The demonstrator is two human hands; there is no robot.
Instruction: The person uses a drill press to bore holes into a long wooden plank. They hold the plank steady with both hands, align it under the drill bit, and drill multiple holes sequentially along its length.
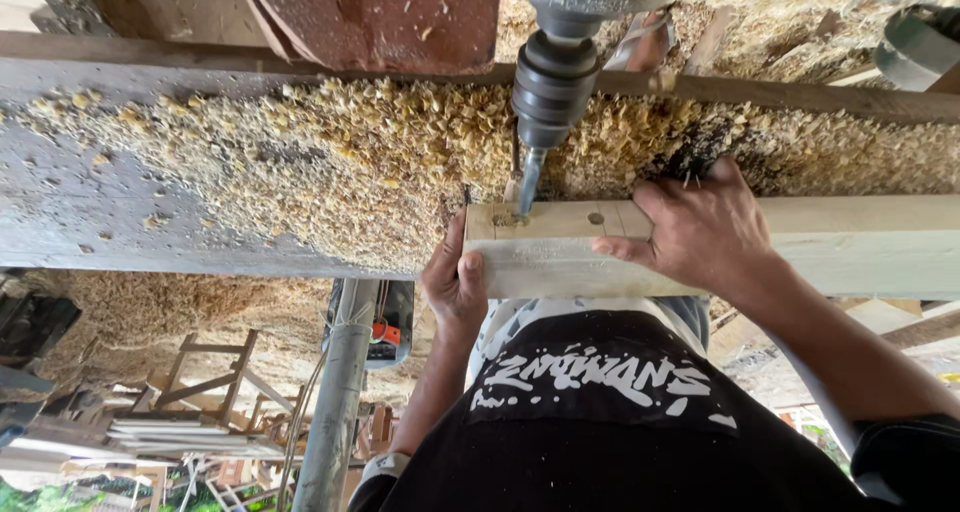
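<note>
While both hands, left [455,282] and right [700,234], clamp the wooden beam [800,242], the drill bit [528,180] bores; next hole likely needs sliding it along

my left hand [455,282] grips the end of the wood beam [830,242], my right hand [700,234] lies on top, drill bit [529,180] above, shavings [350,162] behind.

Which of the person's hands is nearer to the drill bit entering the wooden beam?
Left. The left hand grips the wooden beam's end just below the drill bit; the right hand presses on the beam farther along.
</note>
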